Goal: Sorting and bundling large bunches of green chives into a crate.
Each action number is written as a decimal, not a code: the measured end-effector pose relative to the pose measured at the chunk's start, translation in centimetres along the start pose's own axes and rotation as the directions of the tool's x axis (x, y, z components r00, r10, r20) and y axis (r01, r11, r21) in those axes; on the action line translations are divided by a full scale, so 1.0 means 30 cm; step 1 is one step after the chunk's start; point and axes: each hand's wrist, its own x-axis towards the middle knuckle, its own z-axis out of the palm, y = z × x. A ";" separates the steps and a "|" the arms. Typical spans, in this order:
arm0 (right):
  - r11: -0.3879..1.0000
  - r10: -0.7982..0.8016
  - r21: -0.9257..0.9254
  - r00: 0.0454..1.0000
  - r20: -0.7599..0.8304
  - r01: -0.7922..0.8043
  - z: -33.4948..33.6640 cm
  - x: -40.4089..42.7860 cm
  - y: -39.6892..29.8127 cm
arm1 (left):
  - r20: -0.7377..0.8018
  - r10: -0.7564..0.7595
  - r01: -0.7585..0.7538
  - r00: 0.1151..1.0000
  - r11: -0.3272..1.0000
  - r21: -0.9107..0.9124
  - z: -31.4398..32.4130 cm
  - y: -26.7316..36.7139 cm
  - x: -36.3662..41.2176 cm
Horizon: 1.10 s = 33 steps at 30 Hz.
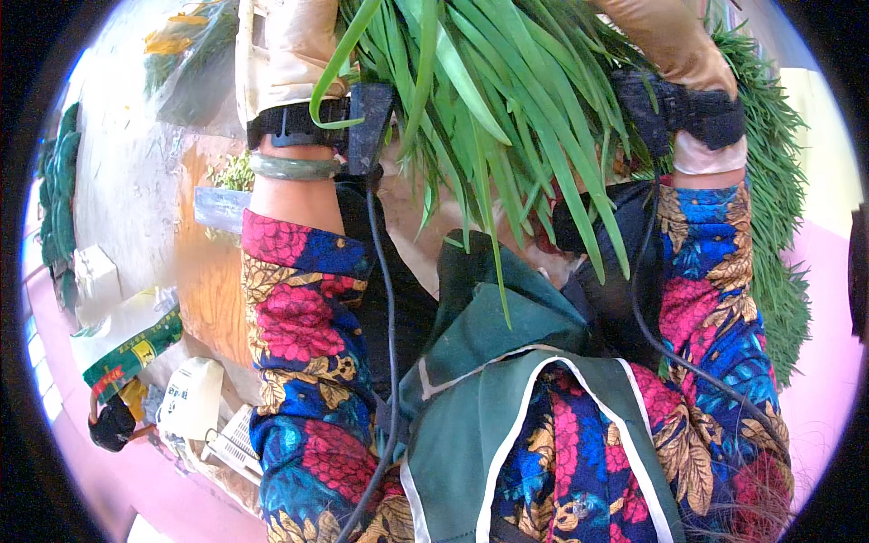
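A thick bunch of long, flat green leaves (489, 102), resembling garlic chives, spreads between my forearms with its tips hanging towards my lap. My left hand (299, 51), in a pale glove, is beside the bunch on the left. On the right, my right hand (679, 51) wears a similar glove and reaches over the leaves' far side. The top picture edge and the leaves hide the fingers of both, so their grip does not show. Black strapped devices with cables sit at both wrists. A dark green apron (509, 326) covers my front.
More green leaves (777, 203) are heaped along my right. To my left are a wooden board (214, 298), a grey metal piece (218, 207) and bagged greens (200, 81). A white plastic basket (237, 438), a white bag (193, 397) and another person (112, 424) appear lower left.
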 end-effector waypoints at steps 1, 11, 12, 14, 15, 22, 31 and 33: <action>0.999 -0.016 0.037 0.998 -0.057 0.018 -0.027 -0.014 -0.004 | -0.037 0.031 -0.031 0.999 0.999 0.024 0.010 -0.002 -0.009; 0.926 -0.005 0.375 0.995 -0.099 0.042 -0.094 0.032 0.009 | 0.013 0.360 -0.331 0.933 0.843 0.424 0.199 -0.038 -0.085; 0.915 -0.009 0.402 0.997 -0.074 0.038 -0.077 0.047 0.011 | 0.003 0.270 -0.250 0.963 0.889 0.384 0.205 -0.043 -0.085; 0.891 -0.157 0.439 0.986 0.058 0.117 -0.038 0.071 0.023 | 0.036 0.263 -0.254 0.964 0.876 0.411 0.225 -0.080 -0.080; 0.870 -0.271 0.459 0.952 0.142 0.179 -0.017 0.078 0.032 | 0.054 0.259 -0.257 0.964 0.868 0.425 0.234 -0.099 -0.085; 0.856 -0.223 0.484 0.974 0.027 0.183 0.001 0.049 0.107 | 0.160 0.299 -0.331 0.941 0.706 0.626 0.190 -0.073 -0.073; 0.843 -0.128 0.534 0.987 0.096 0.057 -0.037 0.053 0.138 | 0.139 0.346 -0.373 0.928 0.872 0.317 0.118 0.026 -0.034; 0.862 -0.061 0.506 0.995 0.078 0.013 -0.020 0.062 0.151 | 0.265 0.313 -0.405 0.912 0.787 0.465 0.147 -0.012 -0.024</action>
